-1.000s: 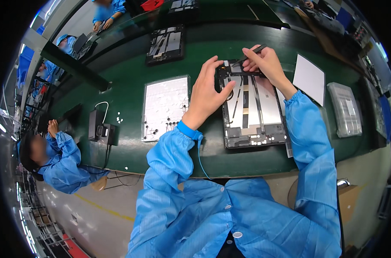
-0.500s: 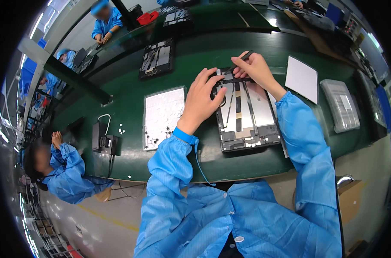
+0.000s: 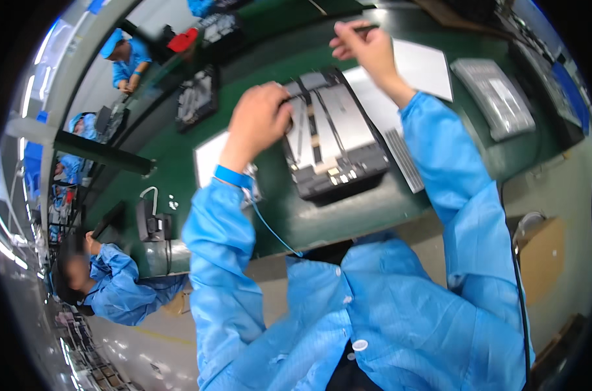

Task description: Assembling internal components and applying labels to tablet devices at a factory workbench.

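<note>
An opened tablet [image 3: 351, 137] lies on the green bench in front of me, its silver inside, dark ribbon cables and black frame showing. My left hand [image 3: 257, 120] is closed at its far left edge, fingers curled over the rim; the fingertips are partly hidden. Beyond the tablet's right side, my right hand [image 3: 371, 55] is raised and apart from it. Pinched in that hand is a slim dark tool [image 3: 366, 28], too blurred to name more exactly. A blue wrist strap [image 3: 233, 176] with a cord circles my left wrist.
Left of the tablet, a white sheet [image 3: 208, 156] lies partly under my left arm. A white panel [image 3: 426, 68], a grey slotted strip [image 3: 403, 159] and clear plastic packaging [image 3: 494, 98] are to the right. Another opened tablet [image 3: 197, 98], a black boxy device [image 3: 154, 225] and a co-worker [image 3: 126, 293] are leftward.
My right hand has lifted away from the tablet's far end with the tool. My left hand has curled round the tablet's left edge. The whole view has shifted and tilted.
</note>
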A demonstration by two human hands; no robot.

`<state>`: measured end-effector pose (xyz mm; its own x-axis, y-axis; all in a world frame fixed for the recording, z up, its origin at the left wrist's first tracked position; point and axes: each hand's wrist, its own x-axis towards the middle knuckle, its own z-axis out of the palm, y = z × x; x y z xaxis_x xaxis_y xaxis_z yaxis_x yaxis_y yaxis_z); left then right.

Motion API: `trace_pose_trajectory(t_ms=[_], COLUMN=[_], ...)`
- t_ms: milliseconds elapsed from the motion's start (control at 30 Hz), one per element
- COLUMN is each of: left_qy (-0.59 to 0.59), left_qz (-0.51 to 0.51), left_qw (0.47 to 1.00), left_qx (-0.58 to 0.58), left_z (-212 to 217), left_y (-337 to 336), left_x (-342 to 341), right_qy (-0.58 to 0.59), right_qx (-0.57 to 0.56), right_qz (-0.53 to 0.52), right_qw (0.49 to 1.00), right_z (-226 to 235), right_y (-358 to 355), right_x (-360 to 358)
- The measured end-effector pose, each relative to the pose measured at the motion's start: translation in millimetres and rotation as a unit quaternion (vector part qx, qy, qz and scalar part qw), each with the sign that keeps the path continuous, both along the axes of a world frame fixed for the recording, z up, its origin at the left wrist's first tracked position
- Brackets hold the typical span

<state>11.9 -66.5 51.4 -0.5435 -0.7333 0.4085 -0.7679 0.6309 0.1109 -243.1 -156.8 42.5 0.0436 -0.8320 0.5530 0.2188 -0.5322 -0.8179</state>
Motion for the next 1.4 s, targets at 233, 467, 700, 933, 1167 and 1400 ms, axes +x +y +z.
trace_pose_trajectory(t_ms=[233, 467, 700, 933, 1167, 1400], left_qy=[0.009, -0.229, -0.212, -0.219, -0.079, 0.165], left_qz=[-0.181, -0.164, -0.17, -0.165, -0.202, -0.033], left_qw=[0.983, 0.923, 0.932, 0.935, 0.956, 0.985], left_qx=[0.018, 0.263, 0.24, 0.224, 0.198, 0.03], left_z=[17.6, -17.9, -14.0, -13.6, -8.1, 7.7], left_y=[-5.6, -49.5, -47.1, -53.3, -41.8, -11.8], left_x=[-87.1, -156.4, -159.9, -147.3, -140.1, -50.2], right_qy=[0.175, 0.172, 0.184, 0.161, -0.056, 0.057], right_qx=[0.212, 0.235, 0.238, 0.239, 0.191, 0.202], right_qz=[0.04, 0.053, 0.063, 0.06, -0.011, 0.073], right_qw=[0.961, 0.955, 0.952, 0.956, 0.98, 0.975], right_z=[-64.2, -82.7, -78.7, -77.7, -62.6, -14.9], right_y=[83.1, 100.4, 96.9, 89.4, 38.7, -5.3], right_x=[-138.3, -144.2, -150.1, -139.9, -117.8, -17.9])
